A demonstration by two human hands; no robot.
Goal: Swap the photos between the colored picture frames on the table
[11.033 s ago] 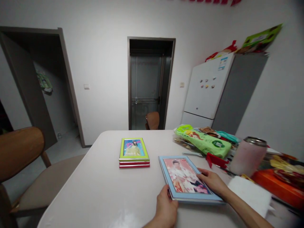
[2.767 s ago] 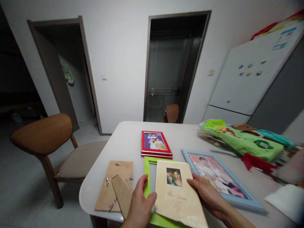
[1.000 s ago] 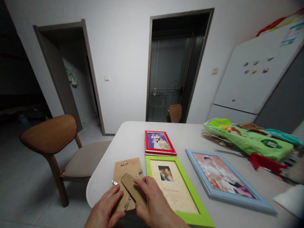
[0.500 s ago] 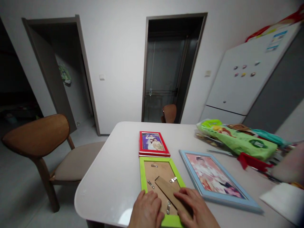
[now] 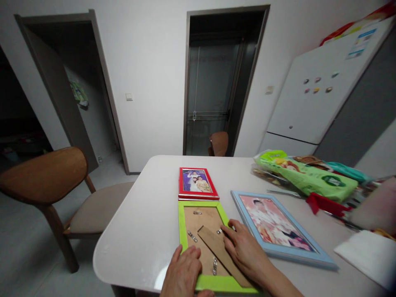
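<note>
A green picture frame (image 5: 185, 225) lies face down on the table, its brown backing board (image 5: 204, 214) and long brown stand leg (image 5: 221, 255) showing. Several small metal clips sit around the board. My left hand (image 5: 184, 270) rests over the frame's lower left side, fingers laid flat and thumb apart near the bottom rim. With fingers spread, my right hand (image 5: 244, 247) lies over the right side; a fingertip touches or nearly touches the right metal clip (image 5: 219, 231). Beyond the green frame is a red picture frame (image 5: 180, 185), face up; a light blue picture frame (image 5: 298, 259) lies to the right.
On the white table's (image 5: 139, 222) right side are a green plastic package (image 5: 321, 177), a red object (image 5: 328, 205) and white paper (image 5: 365, 255). A wooden chair (image 5: 46, 177) stands at the left, another chair (image 5: 219, 143) beyond the far edge. A fridge (image 5: 312, 103) stands back right.
My right hand has moved up from the stand leg's lower end to the right clip. My left hand stays on the lower left side. The view has shifted slightly.
</note>
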